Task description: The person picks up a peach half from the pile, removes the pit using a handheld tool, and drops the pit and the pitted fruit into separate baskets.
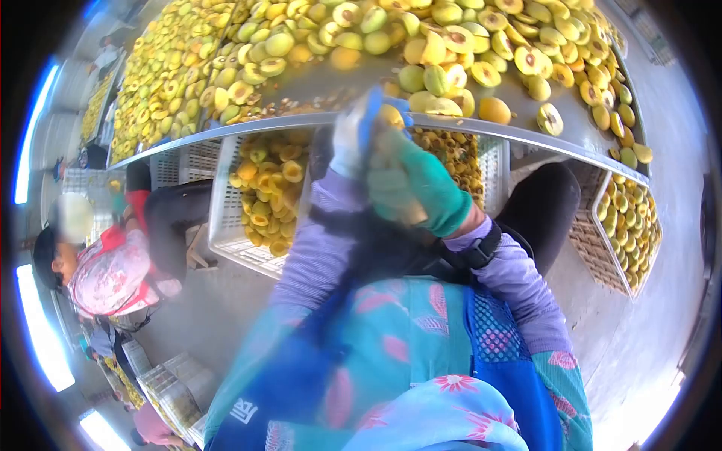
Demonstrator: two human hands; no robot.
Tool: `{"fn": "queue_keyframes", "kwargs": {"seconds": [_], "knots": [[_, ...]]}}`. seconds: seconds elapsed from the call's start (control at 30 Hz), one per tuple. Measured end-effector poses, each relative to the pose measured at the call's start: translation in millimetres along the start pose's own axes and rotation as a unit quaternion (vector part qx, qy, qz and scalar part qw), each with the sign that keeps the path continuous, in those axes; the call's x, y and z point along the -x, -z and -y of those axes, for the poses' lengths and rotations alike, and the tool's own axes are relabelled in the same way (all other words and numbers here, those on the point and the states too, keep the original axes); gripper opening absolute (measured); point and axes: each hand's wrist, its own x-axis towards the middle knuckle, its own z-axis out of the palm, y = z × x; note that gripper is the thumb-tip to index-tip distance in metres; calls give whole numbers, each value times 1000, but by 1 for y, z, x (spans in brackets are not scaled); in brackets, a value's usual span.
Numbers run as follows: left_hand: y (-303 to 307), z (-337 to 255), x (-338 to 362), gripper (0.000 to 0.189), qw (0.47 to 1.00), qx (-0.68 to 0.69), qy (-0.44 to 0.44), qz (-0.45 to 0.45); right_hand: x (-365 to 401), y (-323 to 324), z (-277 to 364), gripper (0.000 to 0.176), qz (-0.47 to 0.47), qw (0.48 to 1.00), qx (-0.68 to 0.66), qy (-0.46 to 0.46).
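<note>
My left hand (352, 143), in a white and blue glove, is at the near edge of the metal table. Its blue fingers are closed around a yellow-orange apricot (390, 116). Close against it is my right hand (417, 184) in a green glove, blurred by motion. The right fingers look curled, but what they hold is hidden. Just beyond my hands, many halved yellow-green apricots (444, 79), some with brown pits showing, lie heaped on the metal table (323, 84).
Below the table edge stand a white crate (226, 225) of apricot halves, a crate of small brownish pieces (459, 161) between my knees, and a crate (594, 244) of halves on the right. Another person (113, 270) sits at the left, near stacked crates (177, 383).
</note>
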Motion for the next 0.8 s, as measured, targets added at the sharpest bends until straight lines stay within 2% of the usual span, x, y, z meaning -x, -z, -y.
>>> {"fn": "queue_keyframes", "kwargs": {"seconds": [0.07, 0.1, 0.17, 0.23, 0.27, 0.3, 0.33, 0.37, 0.4, 0.43, 0.47, 0.5, 0.53, 0.63, 0.67, 0.7, 0.73, 0.77, 0.8], "knots": [[1, -8, 8, 26, 998, 43, 37, -27, 0, 3, 6, 33, 18, 999, -19, -18], [3, -9, 7, 27, 999, 37, 6, -8, 1, -1, 6, 34, 25, 999, -30, -27], [4, 0, 4, 32, 998, 1, -65, 10, 2, -10, 4, 37, -91, 992, 92, 9], [2, 11, 0, 38, 988, -61, -145, -3, -1, -7, 5, 39, -195, 956, 215, 40], [2, 11, -1, 40, 988, -80, -134, -12, -5, 15, 9, 40, 19, 999, 41, -24], [2, 7, -4, 41, 987, -98, -126, -20, -6, 11, 11, 40, 50, 998, -2, -25], [0, 2, -1, 43, 997, 64, -34, 11, -5, 7, 9, 40, 79, 995, -49, -24], [-1, -2, 2, 44, 972, 224, 63, 12, -2, 6, 7, 41, 104, 989, -100, -22], [1, -15, 4, 45, 946, 292, 143, 3, -3, 10, 7, 38, 117, 991, -63, -6], [1, -27, 4, 46, 909, 353, 222, -7, 1, 6, 7, 40, 89, 995, -44, 3], [-8, -38, 3, 43, 928, 311, 196, -65, 6, -2, 7, 42, 61, 998, -27, 11], [-11, -37, 2, 41, 967, 209, 140, -45, 13, -7, 12, 43, -50, 990, 131, 36], [-12, -34, -3, 39, 991, 107, 77, -23, 20, -12, 17, 45, -164, 945, 282, 24], [-17, -36, -14, 35, 998, 60, 32, 18, 23, -10, 11, 40, -54, 988, 142, 26], [-19, -41, -14, 35, 990, 119, 72, 21, 20, -2, 9, 42, 86, 996, -9, 11], [-20, -47, -14, 35, 978, 175, 114, 24, 20, -3, 9, 43, 113, 992, -48, 7], [-20, -52, -14, 39, 995, 61, 65, 40, 19, -4, 9, 43, 140, 986, -87, 2], [-21, -59, -14, 41, 987, 114, 104, 48, 20, -4, 7, 44, 165, 978, -130, -5], [-23, -66, -13, 42, 974, 166, 144, 55, 19, -4, 6, 45, 150, 978, -143, 7]]}}
